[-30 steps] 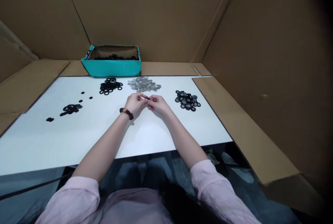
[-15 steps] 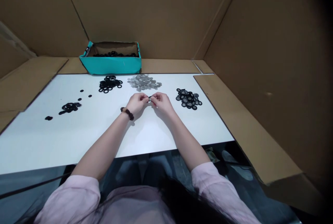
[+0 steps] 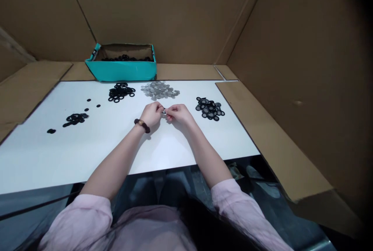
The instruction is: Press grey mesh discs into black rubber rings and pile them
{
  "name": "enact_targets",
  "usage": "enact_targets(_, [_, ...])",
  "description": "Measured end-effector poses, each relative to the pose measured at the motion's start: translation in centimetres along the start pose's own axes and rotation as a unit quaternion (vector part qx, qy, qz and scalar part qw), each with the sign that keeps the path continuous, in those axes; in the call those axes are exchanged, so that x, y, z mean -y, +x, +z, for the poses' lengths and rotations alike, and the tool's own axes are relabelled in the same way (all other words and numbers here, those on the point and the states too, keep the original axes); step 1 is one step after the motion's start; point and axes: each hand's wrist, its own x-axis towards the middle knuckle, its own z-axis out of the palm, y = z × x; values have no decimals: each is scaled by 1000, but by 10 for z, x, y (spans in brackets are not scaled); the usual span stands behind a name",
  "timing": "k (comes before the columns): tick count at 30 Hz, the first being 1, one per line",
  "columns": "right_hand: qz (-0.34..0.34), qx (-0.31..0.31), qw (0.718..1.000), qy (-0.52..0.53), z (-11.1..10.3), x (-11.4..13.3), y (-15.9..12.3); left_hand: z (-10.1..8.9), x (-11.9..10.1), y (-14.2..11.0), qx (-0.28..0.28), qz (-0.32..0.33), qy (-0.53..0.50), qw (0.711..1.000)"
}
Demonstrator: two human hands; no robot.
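Note:
Between my two hands is a small black ring (image 3: 164,111), mostly covered by the fingers; a pale part shows in it. My left hand (image 3: 152,114) pinches its left side, and my right hand (image 3: 178,113) pinches its right side. Just beyond the hands lies a pile of grey translucent discs (image 3: 159,90). To the left of that is a heap of black rings (image 3: 120,92). On the right sits a pile of black rings with grey discs in them (image 3: 209,108).
A turquoise box (image 3: 124,71) holding black rings stands at the back. More black rings (image 3: 75,119) and a few small black pieces (image 3: 51,131) lie at the left of the white table (image 3: 96,146). Cardboard walls (image 3: 186,18) enclose the back and sides.
Both hands stay together at the ring. The right fingers have shifted slightly in their pinch, and the whole view has moved a little.

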Motion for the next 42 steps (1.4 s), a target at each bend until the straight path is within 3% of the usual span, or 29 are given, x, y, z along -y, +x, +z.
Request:
enact_targets(3, [6,-8,1000,3,1,2,-1,9,-2,-1,-35,-10,-8,999])
enact_targets(5, [16,-11,1000,21,1,2,0,11,-2,-1,-25,-21,-33,999])
enact_targets(10, [40,-4,999,32,-2,0,5,1,3,1,61,-29,-96,993])
enact_targets(18, [-34,67,994,-85,-8,0,2,-16,9,1,157,31,-114,980])
enact_targets(24, [-142,34,974,-174,-9,0,4,-11,10,5,87,54,-150,983])
enact_targets(32, [-102,-5,989,-110,0,-1,0,-1,6,3,14,22,-169,985])
enact_targets(35, [-97,43,983,-149,-2,2,-4,-7,8,2,107,0,-175,979])
enact_targets(38, [-72,110,983,-130,-4,8,-8,-17,8,1,213,-25,-218,952])
enact_targets(42, [-73,134,978,-142,-6,11,-9,-21,6,0,230,-20,-236,944])
